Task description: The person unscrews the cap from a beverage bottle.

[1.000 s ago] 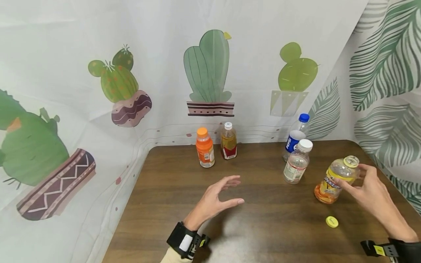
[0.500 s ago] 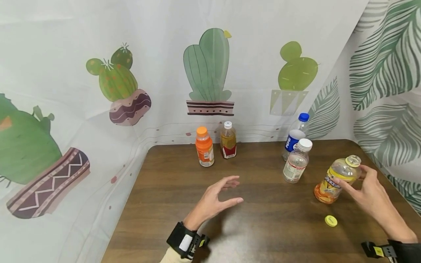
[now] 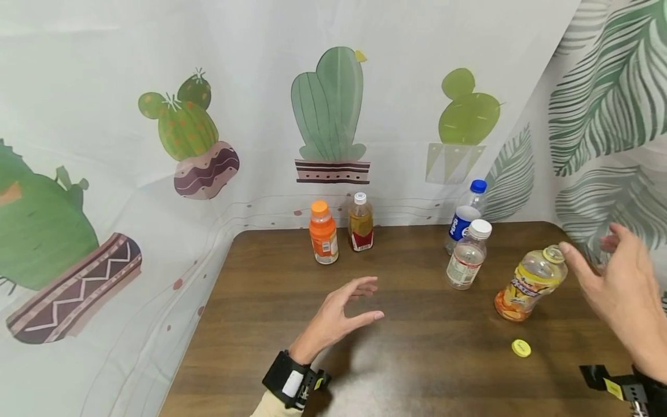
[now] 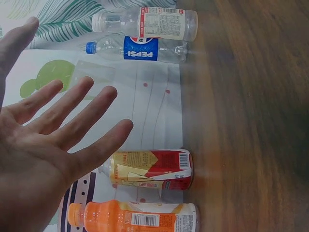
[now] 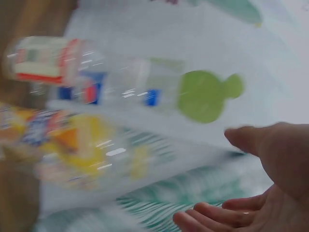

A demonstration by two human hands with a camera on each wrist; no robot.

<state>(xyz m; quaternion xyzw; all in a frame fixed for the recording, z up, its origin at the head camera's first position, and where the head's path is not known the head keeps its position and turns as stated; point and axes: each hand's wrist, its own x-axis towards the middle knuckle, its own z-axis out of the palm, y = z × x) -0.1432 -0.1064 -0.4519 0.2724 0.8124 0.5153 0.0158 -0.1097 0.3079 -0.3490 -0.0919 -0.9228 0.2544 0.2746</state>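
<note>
An uncapped clear bottle with a yellow label (image 3: 531,284) and an orange-patterned base stands on the right part of the brown table. My right hand (image 3: 620,295) is raised beside its neck, fingers apart, holding nothing. In the right wrist view, blurred, the same yellow-label bottle (image 5: 72,140) is away from the thumb and fingers. On the table in front of it lies a yellow cap (image 3: 521,348). My left hand (image 3: 336,315) hovers over the middle of the table with fingers spread and nothing in it; the left wrist view shows its open palm (image 4: 38,164).
Left of the yellow-label bottle stands a clear bottle with a white cap (image 3: 465,263), a blue-capped Pepsi bottle (image 3: 460,226) behind it. At the back centre are an orange drink bottle (image 3: 323,234) and a white-capped amber bottle (image 3: 361,226). A cactus-print cloth (image 3: 260,116) hangs behind the table.
My right hand has let go of the yellow-label bottle and moved up and to the right. The bottle stays in place. My left hand is practically unmoved.
</note>
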